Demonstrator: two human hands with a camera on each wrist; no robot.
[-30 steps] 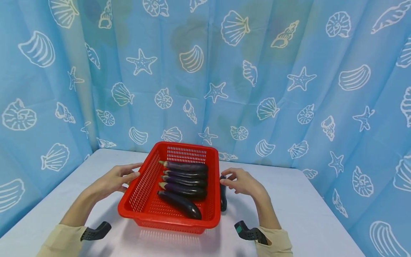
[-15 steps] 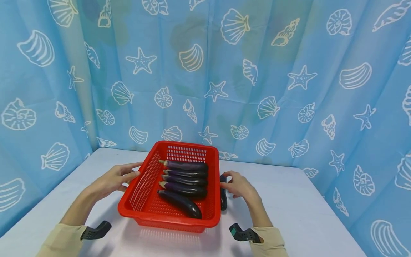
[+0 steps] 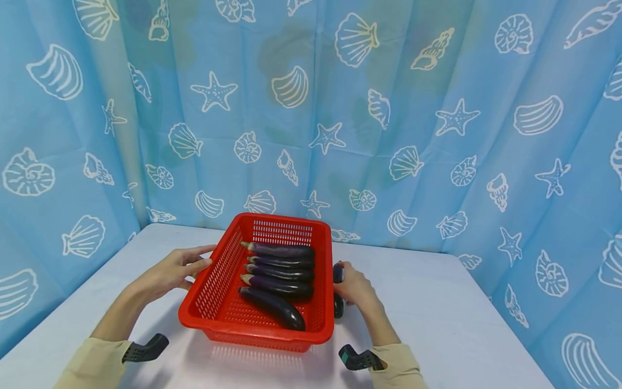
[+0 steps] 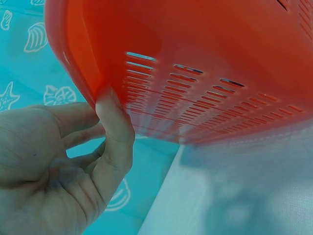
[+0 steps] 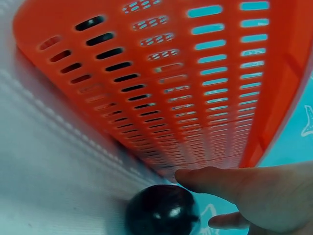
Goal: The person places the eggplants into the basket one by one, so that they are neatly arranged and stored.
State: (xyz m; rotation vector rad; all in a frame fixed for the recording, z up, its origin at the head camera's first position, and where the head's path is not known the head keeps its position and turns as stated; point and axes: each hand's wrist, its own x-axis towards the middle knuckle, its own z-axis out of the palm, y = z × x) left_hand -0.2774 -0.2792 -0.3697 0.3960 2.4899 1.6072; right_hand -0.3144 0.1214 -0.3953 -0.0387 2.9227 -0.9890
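A red plastic basket stands tilted toward me, with several dark purple eggplants lying side by side in it. At its left rim my left hand pinches the edge; the left wrist view shows the thumb under the lip and the other fingers passing behind it. Close along the basket's right wall lies one more eggplant on the table. My right hand holds it across the middle, thumb on the basket side, other fingers on the far side; their contact is partly hidden.
A white cloth covers the table. Behind and along both sides hangs a blue curtain with white shell prints. Each wrist carries a black camera mount.
My right hand has moved left and toward me, from beside the basket's right rim onto the loose eggplant, where its fingers have closed in. The left hand and basket hold still.
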